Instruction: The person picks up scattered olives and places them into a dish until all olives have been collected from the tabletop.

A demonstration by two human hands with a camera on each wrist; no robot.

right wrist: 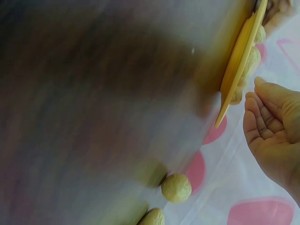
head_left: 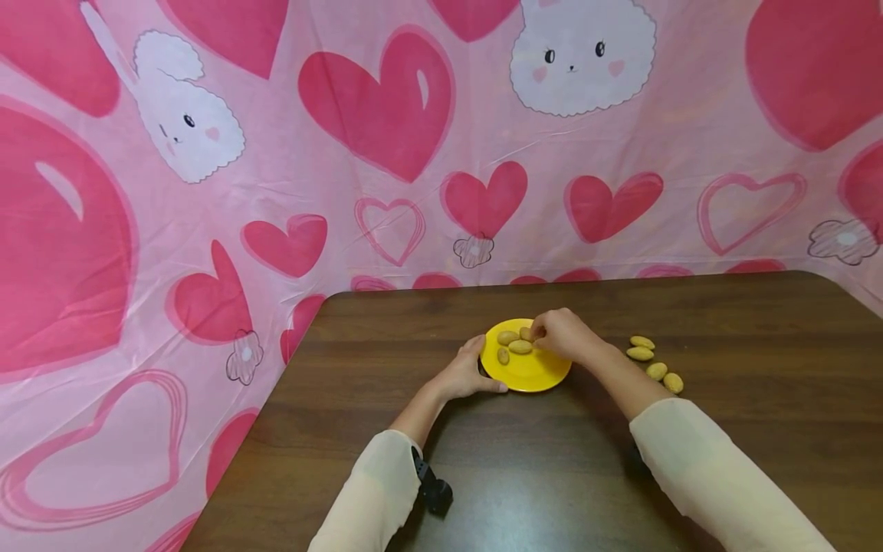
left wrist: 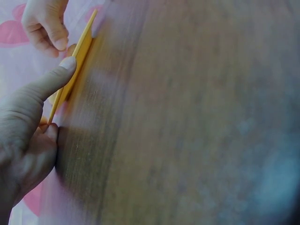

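Note:
A round yellow plate [head_left: 527, 376] lies on the table, holding several small tan oval pieces [head_left: 520, 347] that look like little potatoes or nuts. Its left rim is gripped by my left hand [head_left: 464, 373]; in the left wrist view the thumb [left wrist: 61, 72] lies over the edge, with fingers below. Over the plate's right side is my right hand [head_left: 562, 333], fingertips close beside the pieces. The right wrist view shows this right hand [right wrist: 276, 126] with loosely bent fingers, nothing visible between them and the thumb.
Several more tan oval pieces [head_left: 657, 371] lie on the brown wooden table [head_left: 552, 475], right of the plate by the right forearm. A pink heart-patterned cloth [head_left: 414, 115] hangs behind the table's far edge. A black wrist camera [head_left: 434, 491] sits below the left sleeve.

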